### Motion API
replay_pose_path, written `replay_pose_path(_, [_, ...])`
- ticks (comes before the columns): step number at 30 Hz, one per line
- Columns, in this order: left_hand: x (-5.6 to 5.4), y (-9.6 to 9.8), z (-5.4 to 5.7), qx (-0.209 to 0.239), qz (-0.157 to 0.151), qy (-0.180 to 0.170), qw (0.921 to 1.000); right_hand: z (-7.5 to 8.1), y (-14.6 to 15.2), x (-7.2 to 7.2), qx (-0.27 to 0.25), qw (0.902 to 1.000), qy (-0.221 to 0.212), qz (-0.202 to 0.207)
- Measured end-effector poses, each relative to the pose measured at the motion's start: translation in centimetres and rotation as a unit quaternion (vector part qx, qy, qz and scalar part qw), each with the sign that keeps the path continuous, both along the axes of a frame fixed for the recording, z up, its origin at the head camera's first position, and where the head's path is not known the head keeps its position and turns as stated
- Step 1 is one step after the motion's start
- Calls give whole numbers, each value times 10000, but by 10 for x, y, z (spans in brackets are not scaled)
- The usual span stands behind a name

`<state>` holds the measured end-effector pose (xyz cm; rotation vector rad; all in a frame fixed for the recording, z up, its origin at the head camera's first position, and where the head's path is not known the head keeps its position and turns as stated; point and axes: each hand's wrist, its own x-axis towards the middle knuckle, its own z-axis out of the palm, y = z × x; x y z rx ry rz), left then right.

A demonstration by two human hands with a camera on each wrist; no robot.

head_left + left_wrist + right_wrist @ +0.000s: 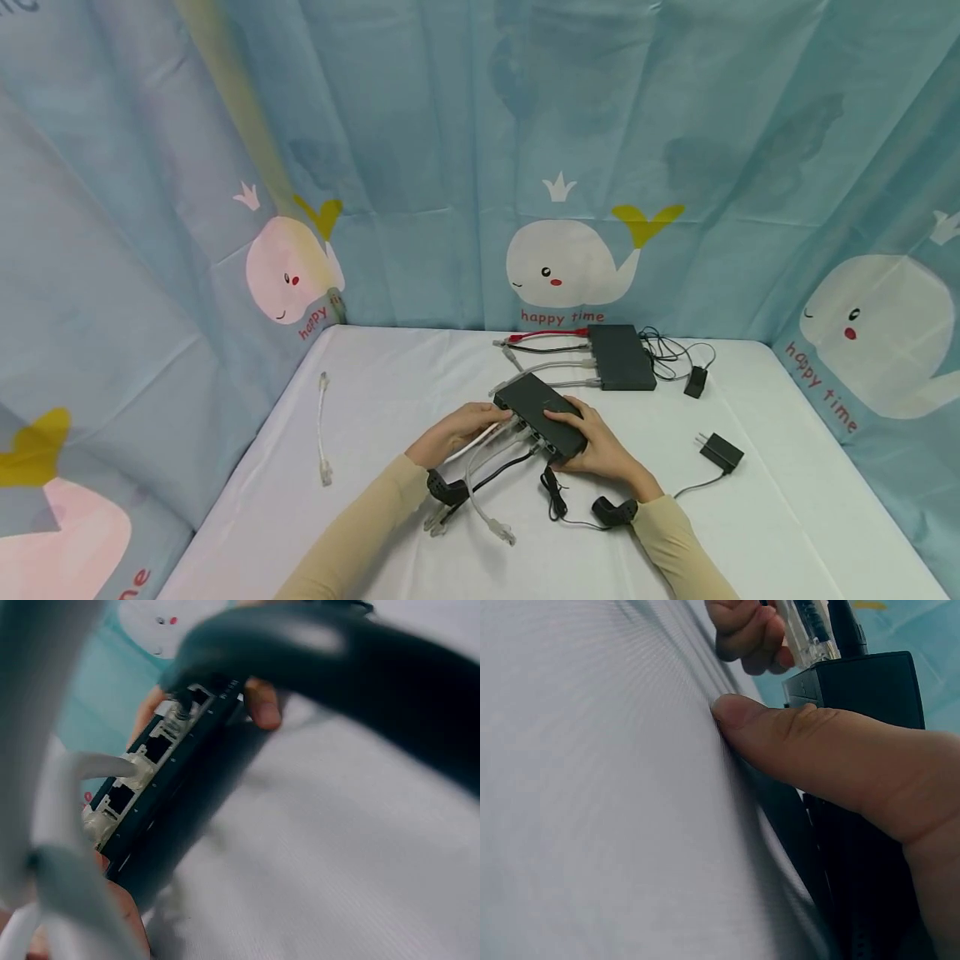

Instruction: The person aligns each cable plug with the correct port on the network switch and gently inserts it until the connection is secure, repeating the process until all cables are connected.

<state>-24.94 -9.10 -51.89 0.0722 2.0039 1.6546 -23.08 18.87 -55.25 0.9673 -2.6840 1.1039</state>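
Both hands hold a black network switch [536,404] tilted above the white table, its port side facing the person. My left hand [467,427] grips its left end, thumb close to the plug of a white network cable [472,443]. At the opposite end my right hand [602,446] grips the switch, thumb on top. In the left wrist view, several clear plugs [139,771] sit in the ports, with bare ports between them. A grey cable [472,483] and a black cable [498,472] hang from the front. In the right wrist view, a black power plug [847,634] enters the switch near its corner.
Behind stands a second black switch [622,358] with red, black and grey cables and a coiled adapter cord [663,354]. A power adapter [722,452] lies at right, its cord bundle [555,496] near the right hand. A short white cable [321,429] lies at left.
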Motion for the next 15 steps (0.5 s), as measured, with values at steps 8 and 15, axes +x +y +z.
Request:
replay_pose_path(8, [0,3,2,136,148,-110,9997,1,1,1,-88,9999,-73,45])
replay_pose_path(15, [-2,7,1,64,390,-223,9990,1,2,2,-133,9999,-83,31])
